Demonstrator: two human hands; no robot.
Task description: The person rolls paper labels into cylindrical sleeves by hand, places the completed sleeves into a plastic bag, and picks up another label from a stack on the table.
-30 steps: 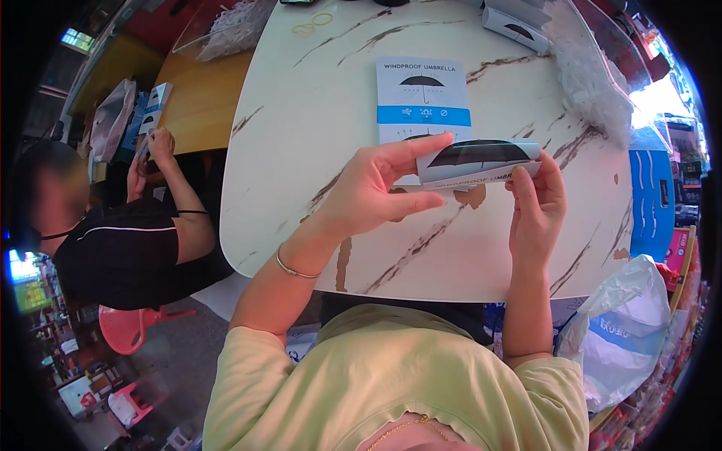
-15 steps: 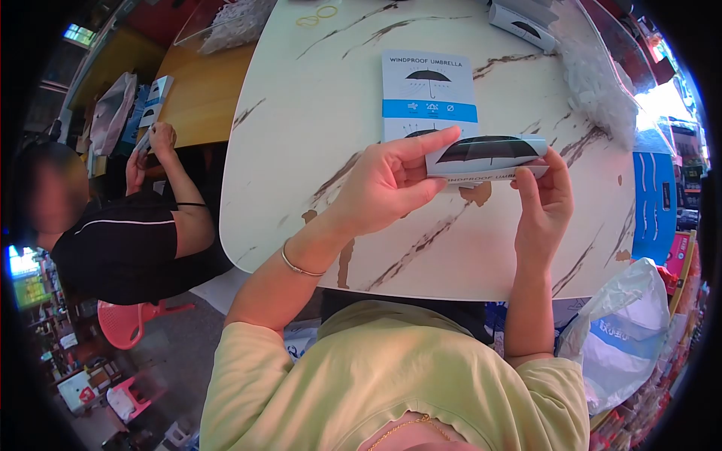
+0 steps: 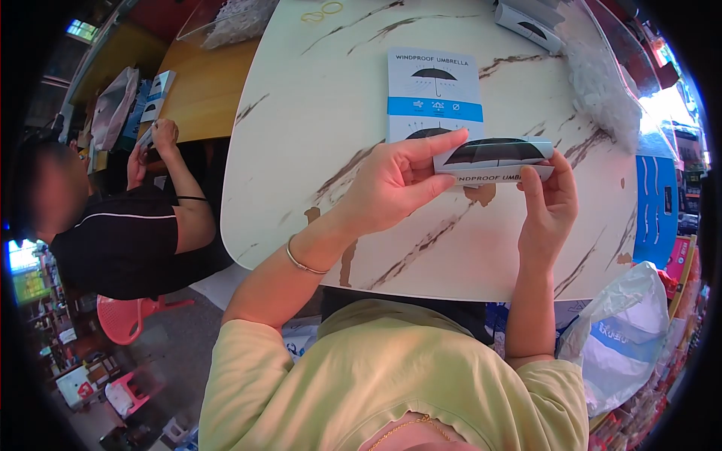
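A printed windproof-umbrella card [image 3: 492,152], bent over lengthwise, is held above the table between both hands. My left hand [image 3: 402,177] pinches its left end between thumb and fingers. At the other end my right hand [image 3: 549,207] grips the card, with the thumb on the near side and fingers behind. The near flap shows part of the words "WINDPROOF UMBRELLA". Just behind the held card, more cards of the same print [image 3: 434,83] lie flat on the table, their lower part covered by my left hand and the held card.
The marble-patterned table [image 3: 316,98] has yellow rubber bands [image 3: 322,12] at its far edge. A rolled umbrella card [image 3: 529,28] and clear plastic bags [image 3: 602,94] are at the far right. At left, a co-worker [image 3: 128,233] handles similar cards. A white plastic bag [image 3: 620,338] hangs at right.
The near flap of the held card has tilted so more of its lettering faces me. Both hands keep their hold; the whole view has shifted slightly.
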